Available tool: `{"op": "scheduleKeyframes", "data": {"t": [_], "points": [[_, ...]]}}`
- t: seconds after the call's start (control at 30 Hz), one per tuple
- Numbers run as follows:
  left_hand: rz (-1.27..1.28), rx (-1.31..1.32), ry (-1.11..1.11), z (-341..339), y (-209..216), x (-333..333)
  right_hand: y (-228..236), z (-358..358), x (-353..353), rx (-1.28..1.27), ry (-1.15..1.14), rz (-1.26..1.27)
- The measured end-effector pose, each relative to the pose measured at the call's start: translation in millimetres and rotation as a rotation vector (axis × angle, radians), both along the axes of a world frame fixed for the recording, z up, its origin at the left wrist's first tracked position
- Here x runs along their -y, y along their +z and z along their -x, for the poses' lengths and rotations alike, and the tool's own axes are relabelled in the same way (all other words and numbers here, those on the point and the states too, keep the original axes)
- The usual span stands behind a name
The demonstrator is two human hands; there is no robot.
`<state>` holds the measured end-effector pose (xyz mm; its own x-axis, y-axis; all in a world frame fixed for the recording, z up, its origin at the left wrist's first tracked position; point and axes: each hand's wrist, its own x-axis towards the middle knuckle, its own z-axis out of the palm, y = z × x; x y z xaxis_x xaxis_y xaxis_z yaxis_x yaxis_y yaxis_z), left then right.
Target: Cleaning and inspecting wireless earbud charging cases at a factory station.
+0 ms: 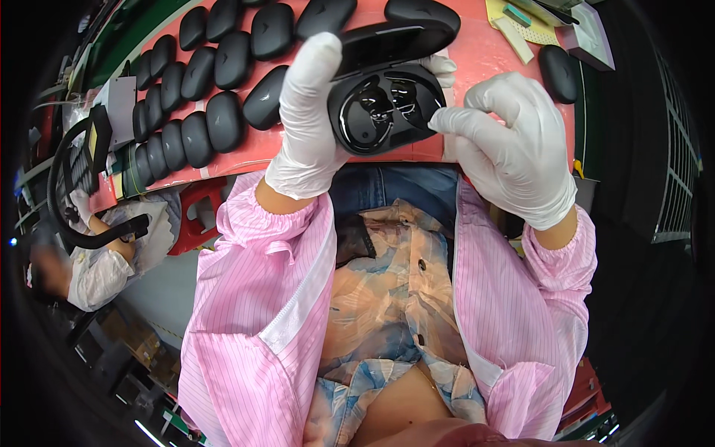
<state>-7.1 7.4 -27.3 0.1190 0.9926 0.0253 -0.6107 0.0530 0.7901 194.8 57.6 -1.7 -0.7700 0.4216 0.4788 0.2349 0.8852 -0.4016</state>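
Observation:
My left hand (309,119) is closed round a black earbud charging case (354,134), its thumb up along the left side and its fingertips showing behind the right edge. The lid (398,43) of the case stands raised. Inside sit two glossy black ear-hook earbuds, a left one (365,119) and a right one (408,97). My right hand (514,141) is at the right side of the case, fingers curled, with a fingertip at the rim by the right earbud. Whether anything is between those fingers is hidden. Both hands wear white gloves.
Several closed black cases (231,59) stand in rows on the red table mat (261,149) to the left. Another black case (558,73) lies at the right, near a white box (592,37) and yellow sheet (542,30). A co-worker (112,261) sits at the far left.

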Motion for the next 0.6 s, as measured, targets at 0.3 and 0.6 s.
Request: {"op": "scheduleKeyframes", "data": {"t": [0.3,0.6], "points": [[0.124,0.351,-0.063,8,-12,9,-11,4,-15,-0.207,-0.054,0.134],[-0.030,-0.004,0.032,0,-6,5,-4,-6,-11,-0.048,0.059,0.292]]}}
